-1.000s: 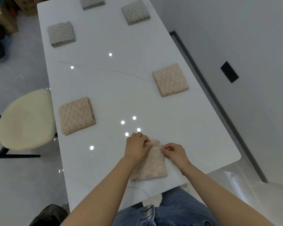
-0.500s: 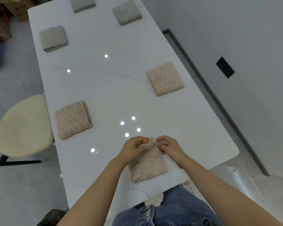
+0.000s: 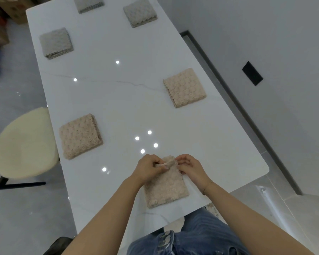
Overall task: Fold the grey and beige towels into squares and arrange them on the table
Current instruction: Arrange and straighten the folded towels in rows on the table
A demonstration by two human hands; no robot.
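A beige towel [image 3: 165,188] lies partly folded near the front edge of the white table [image 3: 129,100]. My left hand [image 3: 148,169] pinches its far left corner and my right hand [image 3: 190,167] pinches the far right corner, both lifting that edge slightly. Two folded beige squares lie further out: one at the left [image 3: 79,136], one at the right [image 3: 184,87]. Three folded grey squares sit at the far end: left [image 3: 55,42], middle [image 3: 89,3], right [image 3: 140,13].
A cream round stool [image 3: 24,144] stands left of the table. A grey wall with a black plate [image 3: 252,73] runs along the right. Boxes [image 3: 17,10] sit on the floor at the far left. My jeans-clad legs are under the table's front edge.
Both hands have moved up to the towel's far edge and drawn closer together, gathering and lifting that edge. The other towels have not moved.
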